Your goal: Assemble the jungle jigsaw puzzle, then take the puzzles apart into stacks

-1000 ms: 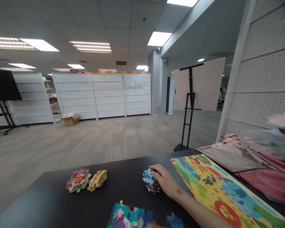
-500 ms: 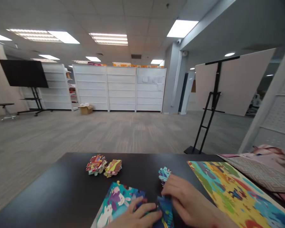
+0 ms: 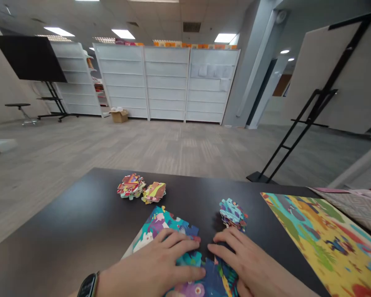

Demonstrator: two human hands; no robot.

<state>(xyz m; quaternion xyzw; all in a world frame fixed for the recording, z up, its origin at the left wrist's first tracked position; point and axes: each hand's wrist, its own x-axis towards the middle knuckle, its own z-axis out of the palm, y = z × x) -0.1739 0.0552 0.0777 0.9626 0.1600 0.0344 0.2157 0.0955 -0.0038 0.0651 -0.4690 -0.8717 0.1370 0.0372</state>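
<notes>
1. Nearest me: left hand (image 3: 157,264), fingers spread over the part-assembled puzzle (image 3: 157,225) on the near middle of the black counter (image 3: 89,218). 1 s ago I could barely see that hand; now it's lying right across the pieces.
2. Bigger change: right hand (image 3: 250,258). 1 s ago it was on the blue stack (image 3: 231,211), now it's down at the puzzle's right edge. Fingers bent, slightly apart. Can't tell from my feed if they're pinching a piece.
3. My read: both hands are on fitting rather than fetching. Can't tell if the right-hand section is locked in, the left thumb covers part of the join.
4. Blue stack's just beyond the right hand; yellow illustrated sheet (image 3: 315,235) lies flat off to the right.
5. Further back, the red pile (image 3: 131,185) and yellow-brown pile (image 3: 154,192) look unchanged, side by side.
6. Way back: white shelves (image 3: 167,88), ignorable imo.
</notes>
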